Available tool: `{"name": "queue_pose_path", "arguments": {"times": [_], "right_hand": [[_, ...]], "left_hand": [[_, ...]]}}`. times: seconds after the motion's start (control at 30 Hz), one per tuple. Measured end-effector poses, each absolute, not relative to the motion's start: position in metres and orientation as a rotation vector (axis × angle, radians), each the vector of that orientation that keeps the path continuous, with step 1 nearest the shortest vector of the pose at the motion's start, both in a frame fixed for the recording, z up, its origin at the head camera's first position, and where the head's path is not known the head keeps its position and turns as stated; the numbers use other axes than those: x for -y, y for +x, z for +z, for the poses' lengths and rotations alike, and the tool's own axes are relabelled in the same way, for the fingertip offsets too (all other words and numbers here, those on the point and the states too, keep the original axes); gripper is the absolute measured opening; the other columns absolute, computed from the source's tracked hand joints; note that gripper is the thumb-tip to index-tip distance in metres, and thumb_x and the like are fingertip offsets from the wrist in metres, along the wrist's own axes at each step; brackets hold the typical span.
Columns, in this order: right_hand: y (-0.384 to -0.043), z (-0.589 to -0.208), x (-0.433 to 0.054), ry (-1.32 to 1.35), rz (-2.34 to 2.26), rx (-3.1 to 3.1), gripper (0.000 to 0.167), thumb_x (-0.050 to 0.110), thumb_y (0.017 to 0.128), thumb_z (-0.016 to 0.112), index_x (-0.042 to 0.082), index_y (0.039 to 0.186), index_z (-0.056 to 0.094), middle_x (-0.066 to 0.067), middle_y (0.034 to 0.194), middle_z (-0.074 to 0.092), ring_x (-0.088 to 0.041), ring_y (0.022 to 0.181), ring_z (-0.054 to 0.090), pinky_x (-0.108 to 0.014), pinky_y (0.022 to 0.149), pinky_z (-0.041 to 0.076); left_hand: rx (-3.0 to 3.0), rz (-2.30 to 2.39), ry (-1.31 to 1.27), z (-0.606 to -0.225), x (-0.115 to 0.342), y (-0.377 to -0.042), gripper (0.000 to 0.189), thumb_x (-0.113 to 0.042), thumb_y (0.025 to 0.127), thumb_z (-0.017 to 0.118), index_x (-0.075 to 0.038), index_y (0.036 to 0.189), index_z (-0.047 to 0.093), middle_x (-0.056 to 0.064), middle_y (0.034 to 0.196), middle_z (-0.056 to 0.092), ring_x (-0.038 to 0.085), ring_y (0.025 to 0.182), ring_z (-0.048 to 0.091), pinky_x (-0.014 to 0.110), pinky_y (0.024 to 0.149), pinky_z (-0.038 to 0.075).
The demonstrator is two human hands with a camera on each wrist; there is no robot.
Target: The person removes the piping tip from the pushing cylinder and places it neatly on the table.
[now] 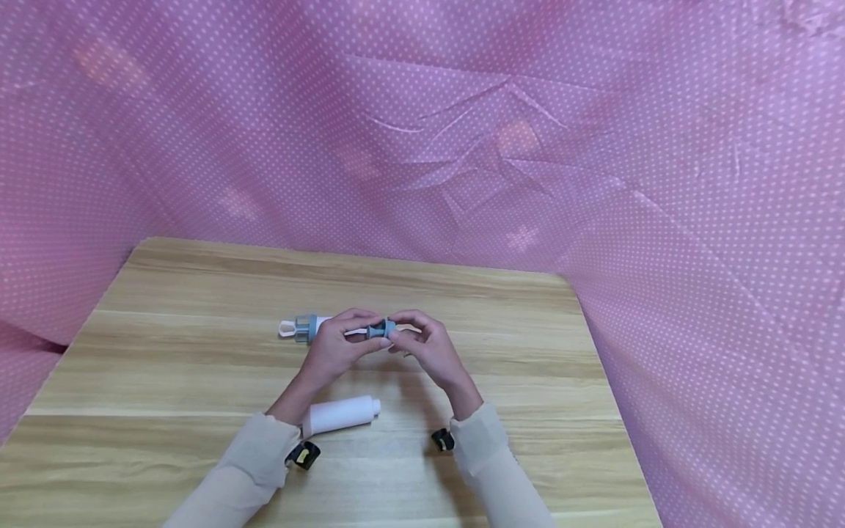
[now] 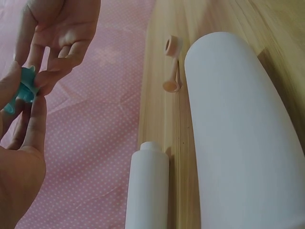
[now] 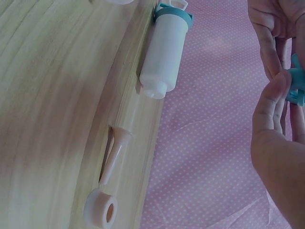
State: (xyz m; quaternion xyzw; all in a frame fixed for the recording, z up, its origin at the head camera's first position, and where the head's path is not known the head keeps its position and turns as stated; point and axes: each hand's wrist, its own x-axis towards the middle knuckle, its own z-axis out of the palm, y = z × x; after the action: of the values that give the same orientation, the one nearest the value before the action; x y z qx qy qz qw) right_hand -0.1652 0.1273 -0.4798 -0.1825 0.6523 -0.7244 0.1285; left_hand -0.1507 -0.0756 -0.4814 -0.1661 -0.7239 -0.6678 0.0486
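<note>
Out in front of me, my left hand (image 1: 333, 350) and right hand (image 1: 432, 348) meet over a small teal plastic part (image 1: 381, 330). Thumb and fingers of both hands pinch it from opposite sides. The left wrist view shows the teal part (image 2: 25, 89) with a flared rim, partly covered by fingertips. Behind my left hand lies a white bottle (image 3: 164, 55) with a teal collar and a white loop handle (image 1: 287, 328). Nearer to me, a second white bottle (image 1: 343, 414) lies on its side below the hands.
Two loose peach-coloured pieces lie on the wooden table (image 1: 528, 367): a ring (image 3: 102, 210) and a slim funnel-shaped nozzle (image 3: 114, 152). Mostly the hands hide them in the head view. Pink dotted cloth (image 1: 422, 147) hangs around the table's back and sides.
</note>
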Motion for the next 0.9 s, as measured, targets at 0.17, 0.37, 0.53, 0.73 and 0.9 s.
{"name": "queue_pose_path", "arguments": {"times": [0.17, 0.37, 0.53, 0.73, 0.9], "right_hand": [[-0.166, -0.480, -0.130, -0.486, -2.099, -1.927, 0.030, 0.004, 0.099, 0.064, -0.008, 0.126, 0.059, -0.014, 0.115, 0.064, -0.021, 0.083, 0.069, -0.029, 0.072, 0.056], [-0.168, -0.478, -0.132, -0.473, -2.125, -1.935, 0.029, 0.005, 0.099, 0.065, -0.009, 0.124, 0.060, -0.012, 0.111, 0.064, -0.026, 0.087, 0.068, -0.029, 0.072, 0.058], [-0.168, -0.477, -0.130, -0.456, -2.156, -1.930, 0.029, 0.003, 0.098, 0.065, -0.010, 0.123, 0.060, -0.010, 0.106, 0.065, -0.019, 0.087, 0.068, -0.028, 0.074, 0.058], [-0.168, -0.477, -0.130, -0.441, -2.192, -1.925, 0.030, 0.003, 0.097, 0.065, -0.010, 0.123, 0.060, -0.011, 0.103, 0.068, -0.016, 0.088, 0.068, -0.028, 0.075, 0.058], [-0.171, -0.478, -0.133, -0.430, -2.187, -1.967, 0.028, 0.004, 0.098, 0.066, -0.007, 0.122, 0.062, -0.023, 0.106, 0.066, -0.016, 0.088, 0.069, -0.029, 0.076, 0.058]], "left_hand": [[2.270, -1.987, -0.507, -0.482, 0.076, -0.152, 0.041, -0.011, 0.084, 0.084, 0.002, 0.121, 0.071, 0.014, 0.119, 0.067, 0.033, 0.109, 0.066, 0.032, 0.090, 0.057], [2.406, -1.823, -0.420, -0.478, 0.077, -0.152, 0.040, -0.022, 0.092, 0.078, -0.004, 0.127, 0.070, 0.008, 0.110, 0.065, 0.023, 0.094, 0.062, 0.030, 0.081, 0.057], [2.495, -1.739, -0.377, -0.475, 0.075, -0.155, 0.040, -0.020, 0.095, 0.074, -0.002, 0.130, 0.067, 0.007, 0.104, 0.063, 0.020, 0.084, 0.057, 0.027, 0.070, 0.052], [2.498, -1.779, -0.282, -0.475, 0.073, -0.159, 0.046, -0.018, 0.094, 0.076, -0.001, 0.135, 0.064, 0.009, 0.101, 0.063, 0.020, 0.093, 0.061, 0.029, 0.085, 0.057], [2.420, -1.810, -0.185, -0.472, 0.072, -0.164, 0.038, -0.018, 0.088, 0.082, -0.003, 0.121, 0.069, 0.014, 0.100, 0.066, 0.021, 0.090, 0.061, 0.023, 0.079, 0.056]]}}
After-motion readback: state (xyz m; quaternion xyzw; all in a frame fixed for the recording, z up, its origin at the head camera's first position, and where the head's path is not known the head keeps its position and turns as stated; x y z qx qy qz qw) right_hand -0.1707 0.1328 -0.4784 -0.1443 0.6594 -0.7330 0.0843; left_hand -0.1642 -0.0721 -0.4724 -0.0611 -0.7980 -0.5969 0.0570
